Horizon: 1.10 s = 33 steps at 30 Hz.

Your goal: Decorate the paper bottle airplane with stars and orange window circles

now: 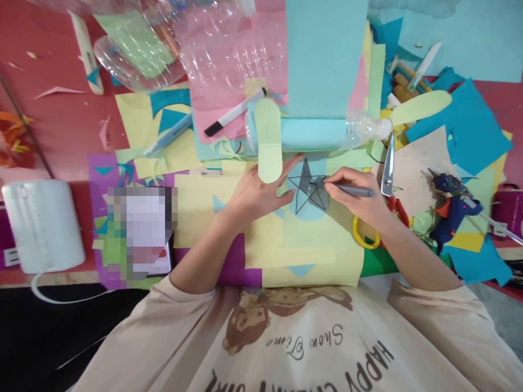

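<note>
My right hand point(353, 196) is closed around a grey marker point(347, 190), its tip resting on a star point(307, 187) drawn in dark lines on a light blue paper piece. My left hand point(255, 193) lies flat with fingers spread on the paper just left of the star, holding it down. The blue piece sits on pale green and yellow sheets point(310, 245). Just beyond the hands lies a plastic bottle point(318, 134) wrapped in light blue paper, with pale green paper blades.
Scissors point(388, 179) with red and yellow handles lie right of my right hand. A blue glue gun point(451, 209) sits further right. A black-capped marker point(232, 113), clear plastic bottles point(196, 43), a white roll point(43, 226) and many coloured paper scraps cover the red table.
</note>
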### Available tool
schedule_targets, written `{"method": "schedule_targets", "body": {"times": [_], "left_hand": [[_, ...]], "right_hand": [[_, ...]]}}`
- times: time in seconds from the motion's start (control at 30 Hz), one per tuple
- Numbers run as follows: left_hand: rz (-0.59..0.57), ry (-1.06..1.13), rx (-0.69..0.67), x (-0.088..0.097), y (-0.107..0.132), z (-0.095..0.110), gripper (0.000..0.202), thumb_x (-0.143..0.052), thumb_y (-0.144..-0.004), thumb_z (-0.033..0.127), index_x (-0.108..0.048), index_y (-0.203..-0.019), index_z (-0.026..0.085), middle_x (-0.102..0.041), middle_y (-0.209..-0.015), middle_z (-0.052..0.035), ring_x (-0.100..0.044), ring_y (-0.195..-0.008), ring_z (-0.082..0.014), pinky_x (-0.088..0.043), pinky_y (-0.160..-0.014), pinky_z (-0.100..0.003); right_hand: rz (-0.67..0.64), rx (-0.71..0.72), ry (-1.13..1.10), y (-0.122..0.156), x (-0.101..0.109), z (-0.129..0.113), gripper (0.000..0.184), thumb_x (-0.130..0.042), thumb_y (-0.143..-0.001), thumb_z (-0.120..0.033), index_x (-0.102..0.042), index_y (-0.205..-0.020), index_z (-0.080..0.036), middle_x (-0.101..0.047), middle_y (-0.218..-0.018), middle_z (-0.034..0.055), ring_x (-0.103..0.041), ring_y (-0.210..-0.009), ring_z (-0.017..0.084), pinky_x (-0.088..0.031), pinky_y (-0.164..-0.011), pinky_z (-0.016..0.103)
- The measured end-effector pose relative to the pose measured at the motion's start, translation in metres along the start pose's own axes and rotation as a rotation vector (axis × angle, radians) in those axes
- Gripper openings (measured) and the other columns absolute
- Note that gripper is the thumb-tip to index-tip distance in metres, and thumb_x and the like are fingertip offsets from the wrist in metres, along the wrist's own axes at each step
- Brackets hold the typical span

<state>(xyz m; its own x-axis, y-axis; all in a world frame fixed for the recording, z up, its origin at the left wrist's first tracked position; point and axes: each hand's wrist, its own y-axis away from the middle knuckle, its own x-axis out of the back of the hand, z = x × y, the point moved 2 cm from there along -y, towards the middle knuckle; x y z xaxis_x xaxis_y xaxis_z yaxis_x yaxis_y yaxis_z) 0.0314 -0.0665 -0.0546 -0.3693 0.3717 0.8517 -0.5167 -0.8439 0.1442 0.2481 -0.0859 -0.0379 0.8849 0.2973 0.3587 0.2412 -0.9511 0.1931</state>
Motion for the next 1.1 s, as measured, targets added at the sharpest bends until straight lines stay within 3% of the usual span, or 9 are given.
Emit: {"method": "schedule_targets", "body": {"times": [0.63,0.9,1.1], "left_hand": [[-0.012,0.013,0.023,0.0015,0.0001,0.0006,0.066,-0.054,-0.084,0.032,-0.037,-0.147,0.026,-0.052,-0.080,0.0011,-0.044,-0.068,-0.0126,-0.038,-0.065,-0.023],[-0.021,0.031,0.025,0.0016,0.0005,0.0006,0.067,-0.054,-0.084,0.031,-0.035,-0.148,0.026,-0.055,-0.083,0.0007,-0.044,-0.067,-0.0124,-0.041,-0.068,-0.024],[-0.016,0.014,0.015,0.0010,0.0003,0.0003,0.066,-0.053,-0.084,0.031,-0.036,-0.148,0.024,-0.055,-0.084,0.0001,-0.045,-0.068,-0.0127,-0.043,-0.071,-0.025]], "right_hand": [[-0.143,0.034,0.027,0.0004,-0.0017,-0.0023,0.016,-0.066,-0.080,-0.026,-0.063,-0.067,-0.018,-0.062,-0.063,-0.0012,-0.050,-0.056,0.010,-0.036,-0.054,0.025],[0.062,-0.012,-0.054,-0.0007,0.0026,-0.0008,0.013,-0.064,-0.083,-0.031,-0.063,-0.076,-0.020,-0.063,-0.068,-0.0002,-0.055,-0.061,0.011,-0.041,-0.055,0.025],[0.050,0.001,-0.029,0.0000,0.0002,0.0017,0.015,-0.064,-0.085,-0.034,-0.062,-0.079,-0.020,-0.063,-0.070,0.0000,-0.055,-0.063,0.011,-0.042,-0.057,0.025]]}}
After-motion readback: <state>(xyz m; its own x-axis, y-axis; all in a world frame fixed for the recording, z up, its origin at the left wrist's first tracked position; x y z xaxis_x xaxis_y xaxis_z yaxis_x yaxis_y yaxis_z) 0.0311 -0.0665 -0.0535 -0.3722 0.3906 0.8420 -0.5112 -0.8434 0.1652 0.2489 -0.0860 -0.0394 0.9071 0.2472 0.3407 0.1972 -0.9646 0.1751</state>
